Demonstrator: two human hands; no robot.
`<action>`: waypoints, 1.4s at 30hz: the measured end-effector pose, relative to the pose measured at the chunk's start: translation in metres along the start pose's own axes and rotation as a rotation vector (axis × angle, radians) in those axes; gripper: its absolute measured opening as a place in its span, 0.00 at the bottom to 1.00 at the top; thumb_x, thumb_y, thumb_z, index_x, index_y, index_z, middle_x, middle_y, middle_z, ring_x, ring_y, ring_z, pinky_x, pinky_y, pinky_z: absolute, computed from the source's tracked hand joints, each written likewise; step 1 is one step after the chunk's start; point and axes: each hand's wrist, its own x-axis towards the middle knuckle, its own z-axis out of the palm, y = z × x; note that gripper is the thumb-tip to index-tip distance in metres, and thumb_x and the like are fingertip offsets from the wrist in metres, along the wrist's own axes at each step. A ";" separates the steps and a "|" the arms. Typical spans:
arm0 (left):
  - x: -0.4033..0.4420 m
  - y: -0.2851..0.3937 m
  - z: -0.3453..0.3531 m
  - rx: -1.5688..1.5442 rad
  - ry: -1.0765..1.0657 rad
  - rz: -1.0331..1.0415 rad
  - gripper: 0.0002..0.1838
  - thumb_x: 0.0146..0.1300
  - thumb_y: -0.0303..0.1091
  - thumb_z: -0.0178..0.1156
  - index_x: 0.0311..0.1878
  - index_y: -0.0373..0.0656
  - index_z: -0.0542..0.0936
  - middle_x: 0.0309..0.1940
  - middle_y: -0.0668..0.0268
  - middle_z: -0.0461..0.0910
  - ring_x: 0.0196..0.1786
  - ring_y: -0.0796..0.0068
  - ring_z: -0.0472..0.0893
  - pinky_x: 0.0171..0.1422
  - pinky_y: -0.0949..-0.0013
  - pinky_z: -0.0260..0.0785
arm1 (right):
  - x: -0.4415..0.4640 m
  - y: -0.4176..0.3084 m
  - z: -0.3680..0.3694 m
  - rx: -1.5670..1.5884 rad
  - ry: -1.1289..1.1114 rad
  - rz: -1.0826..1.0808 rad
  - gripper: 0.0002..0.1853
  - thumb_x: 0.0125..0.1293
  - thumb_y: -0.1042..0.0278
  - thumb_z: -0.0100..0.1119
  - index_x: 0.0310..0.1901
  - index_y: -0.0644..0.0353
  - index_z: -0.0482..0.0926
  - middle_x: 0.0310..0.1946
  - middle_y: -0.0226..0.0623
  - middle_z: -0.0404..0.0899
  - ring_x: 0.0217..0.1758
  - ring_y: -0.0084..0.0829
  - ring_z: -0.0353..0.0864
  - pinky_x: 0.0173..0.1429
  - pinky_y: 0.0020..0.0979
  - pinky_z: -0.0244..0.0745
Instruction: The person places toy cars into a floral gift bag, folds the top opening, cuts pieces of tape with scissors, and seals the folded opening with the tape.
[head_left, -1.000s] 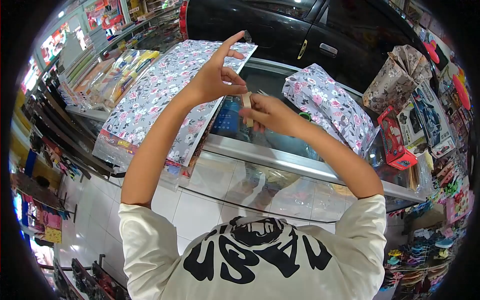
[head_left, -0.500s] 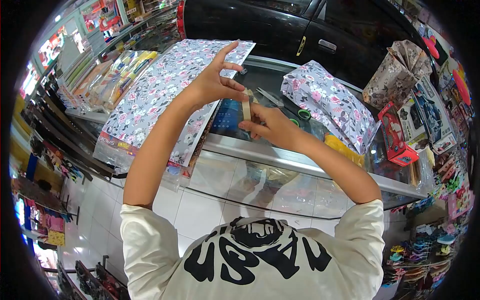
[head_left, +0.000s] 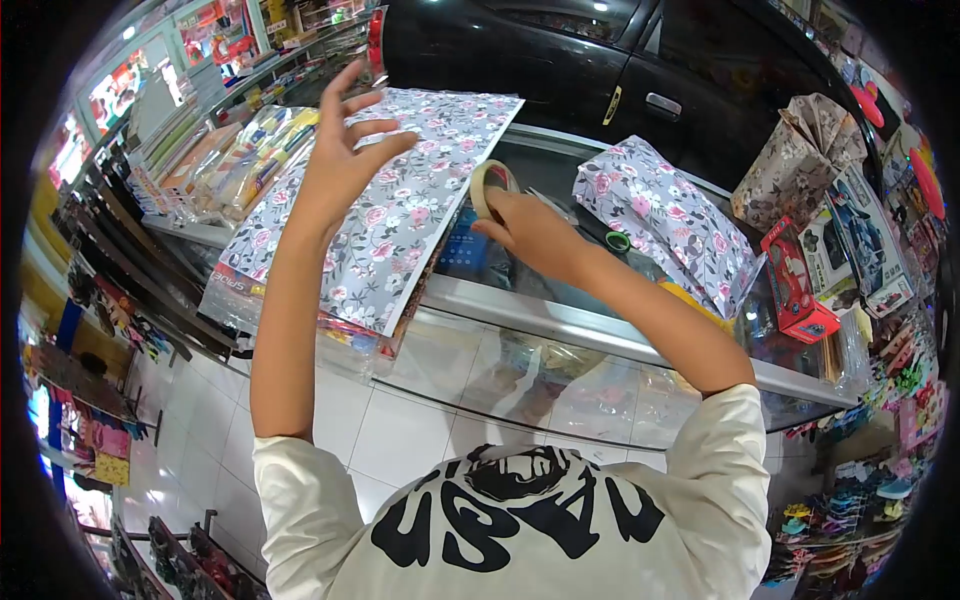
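Note:
My right hand (head_left: 530, 228) grips a beige roll of tape (head_left: 484, 190) above the glass counter, the roll standing on edge. My left hand (head_left: 347, 150) is raised over the floral wrapping paper (head_left: 400, 230), its fingers spread; a small dark piece near its fingertips cannot be made out. Just right of the roll, scissors with green-ringed handles (head_left: 617, 241) lie partly hidden behind my right hand. Beyond them sits a package wrapped in the same floral paper (head_left: 670, 215). Between the paper stack and my right hand is a blue item (head_left: 464, 248).
A brown floral bag (head_left: 785, 170), a red toy car box (head_left: 797, 280) and another toy box (head_left: 868, 240) stand at the right. Plastic-wrapped goods (head_left: 250, 165) lie at the left. The counter's metal edge (head_left: 560, 318) runs in front; a black car (head_left: 560, 70) is behind.
My left hand has moved left, away from the tape roll, over the wrapping paper. My right hand has shifted slightly right and up, and the roll's round opening now shows.

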 end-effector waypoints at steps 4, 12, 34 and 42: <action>-0.021 -0.002 -0.022 0.059 0.111 0.037 0.48 0.49 0.25 0.69 0.70 0.50 0.52 0.58 0.52 0.64 0.50 0.72 0.76 0.51 0.68 0.74 | 0.039 0.001 0.015 -0.275 0.113 -0.168 0.11 0.64 0.65 0.55 0.40 0.64 0.71 0.38 0.45 0.75 0.39 0.45 0.78 0.41 0.40 0.74; -0.073 -0.002 -0.026 -0.295 -0.047 -0.140 0.44 0.57 0.17 0.56 0.72 0.51 0.45 0.50 0.51 0.76 0.42 0.76 0.80 0.54 0.69 0.72 | 0.081 -0.007 0.029 -0.025 0.052 -0.201 0.13 0.61 0.67 0.59 0.45 0.64 0.77 0.37 0.44 0.73 0.40 0.43 0.77 0.43 0.38 0.72; -0.141 0.051 0.129 -0.475 -0.132 -0.097 0.41 0.59 0.18 0.56 0.72 0.47 0.46 0.51 0.50 0.76 0.41 0.76 0.79 0.52 0.71 0.70 | -0.125 -0.039 -0.083 1.174 0.194 0.401 0.10 0.60 0.74 0.63 0.43 0.65 0.76 0.34 0.35 0.82 0.38 0.22 0.81 0.41 0.23 0.76; -0.134 0.052 0.237 -0.178 -0.197 0.172 0.38 0.56 0.24 0.63 0.69 0.45 0.55 0.49 0.59 0.77 0.46 0.74 0.79 0.52 0.69 0.70 | -0.212 0.026 -0.162 0.728 0.297 0.252 0.13 0.61 0.75 0.59 0.47 0.61 0.73 0.37 0.30 0.78 0.39 0.19 0.80 0.44 0.21 0.71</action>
